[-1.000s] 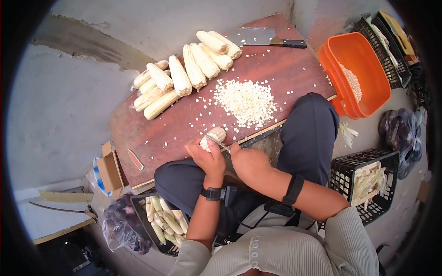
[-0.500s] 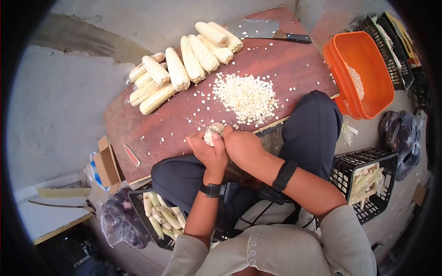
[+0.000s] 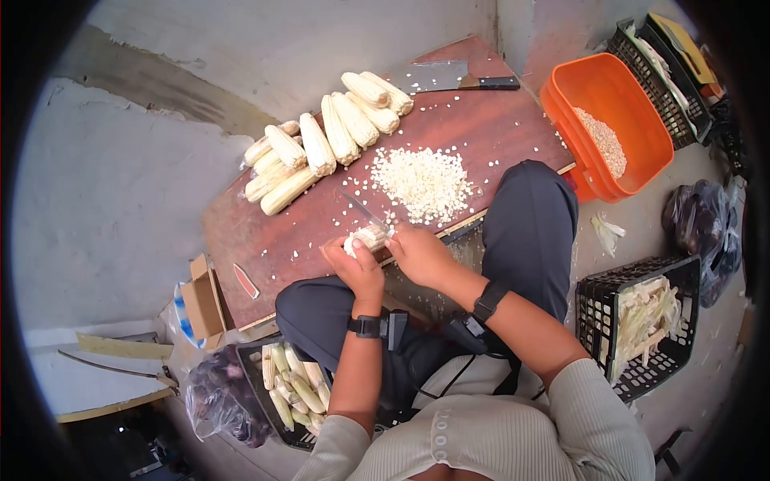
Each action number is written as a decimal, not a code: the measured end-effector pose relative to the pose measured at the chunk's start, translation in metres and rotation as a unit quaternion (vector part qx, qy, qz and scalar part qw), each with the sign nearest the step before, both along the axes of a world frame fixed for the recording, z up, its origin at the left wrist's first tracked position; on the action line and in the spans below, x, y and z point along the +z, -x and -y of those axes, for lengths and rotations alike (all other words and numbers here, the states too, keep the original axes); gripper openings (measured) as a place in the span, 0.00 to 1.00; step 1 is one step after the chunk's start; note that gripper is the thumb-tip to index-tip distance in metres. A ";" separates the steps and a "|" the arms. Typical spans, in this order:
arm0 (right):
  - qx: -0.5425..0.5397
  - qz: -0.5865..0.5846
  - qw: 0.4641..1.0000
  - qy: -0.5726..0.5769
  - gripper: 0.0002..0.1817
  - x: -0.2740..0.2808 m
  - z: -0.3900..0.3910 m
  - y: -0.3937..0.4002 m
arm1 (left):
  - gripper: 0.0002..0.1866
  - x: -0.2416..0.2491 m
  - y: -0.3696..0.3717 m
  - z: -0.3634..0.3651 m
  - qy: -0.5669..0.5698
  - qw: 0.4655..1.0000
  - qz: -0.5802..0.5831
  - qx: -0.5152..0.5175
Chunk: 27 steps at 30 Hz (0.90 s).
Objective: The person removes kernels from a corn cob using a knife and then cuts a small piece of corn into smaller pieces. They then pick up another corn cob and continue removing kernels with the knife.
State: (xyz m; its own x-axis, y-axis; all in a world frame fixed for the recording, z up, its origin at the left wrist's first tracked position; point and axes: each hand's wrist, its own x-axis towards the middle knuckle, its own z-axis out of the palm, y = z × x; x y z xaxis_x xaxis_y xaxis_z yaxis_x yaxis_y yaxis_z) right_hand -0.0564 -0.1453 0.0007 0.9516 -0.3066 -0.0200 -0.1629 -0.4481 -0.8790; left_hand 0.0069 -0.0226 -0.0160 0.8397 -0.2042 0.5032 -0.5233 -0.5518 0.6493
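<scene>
Clear plastic wraps dark, purplish things in a bag (image 3: pixel 226 393) on the floor at the far left, with an open cardboard box (image 3: pixel 204 303) behind it, close to the reddish-brown table (image 3: pixel 233 220). To the right of that bag, a black crate (image 3: pixel 258 377) holds pale corn ears, some with greenish husk. A small red piece with a pale edge (image 3: pixel 246 280) lies near the table's left end. Whitish husked ears (image 3: pixel 321 144) lie in a slanting group along the far side, a few resting on others.

The left hand (image 3: pixel 358 271) is closed around a pale corn ear (image 3: pixel 370 238), which is just above the near edge of the table. The right hand (image 3: pixel 423 256) is clenched on the handle end of a thin knife (image 3: pixel 362 208), its blade slanting toward the far left beside that ear. Loose kernels (image 3: pixel 423 184) form a heap beyond the right hand, with more scattered around it. Behind them, a cleaver (image 3: pixel 433 77) with a dark handle lies flat.

Off the table's right end, an orange bucket (image 3: pixel 654 120) contains more kernels (image 3: pixel 601 142). Nearer the person, a second black crate (image 3: pixel 593 321) holds pale husks (image 3: pixel 643 321); another plastic bag (image 3: pixel 703 236) with dark contents is beyond it.
</scene>
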 end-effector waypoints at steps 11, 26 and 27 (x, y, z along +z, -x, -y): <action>0.049 -0.041 0.975 0.211 0.09 0.011 -0.015 0.036 | 0.16 0.004 0.003 0.003 0.016 0.998 -0.037 0.050; 0.071 -0.044 0.962 0.258 0.05 0.005 -0.007 0.003 | 0.16 0.004 -0.008 0.004 -0.039 0.998 -0.022 0.054; 0.075 -0.054 0.964 0.251 0.05 0.006 -0.008 0.000 | 0.16 0.005 -0.008 0.005 -0.031 0.998 -0.027 0.054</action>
